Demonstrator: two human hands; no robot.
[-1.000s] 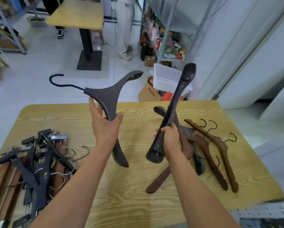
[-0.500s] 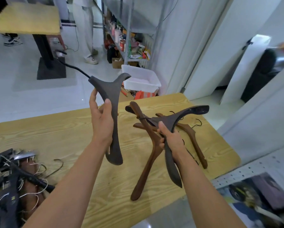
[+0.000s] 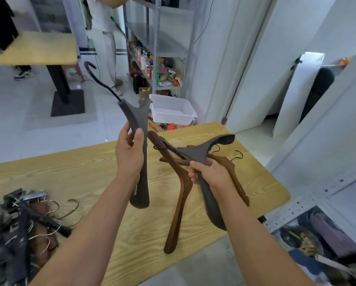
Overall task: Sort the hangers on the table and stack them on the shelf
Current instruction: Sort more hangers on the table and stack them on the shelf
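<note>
Vs 1 s ago: the dark grey wooden hanger with a black hook [image 3: 139, 122] has turned from hook-left to hook up & away. The second dark grey wooden hanger [image 3: 195, 151] has dropped from near upright to a slant, upper arm out to the right. The view has swung right, so the grey perforated metal shelf [image 3: 296, 207] now shows at lower right. Vs 0.5 s ago little differs; both hands sit at abt the same spots.

The left hand [image 3: 129, 155] has its fingers curled and thumb across the front. It is clamped on the first hanger's lower arm, holding it nearly upright above the light wood-grain worktop [image 3: 80, 172]. The right hand [image 3: 211, 172] is wrapped round the second hanger just below its neck; the lower arm runs down past the wrist. The 2 held hangers are apart.

Under them, reddish-brown wooden hangers [image 3: 181, 195] lie crossed on the worktop's right part. A tangled pile of black clip hangers w/ wire hooks [image 3: 18, 219] lies at the left end. A white plastic bin [image 3: 173, 110] sits behind the worktop.
</note>
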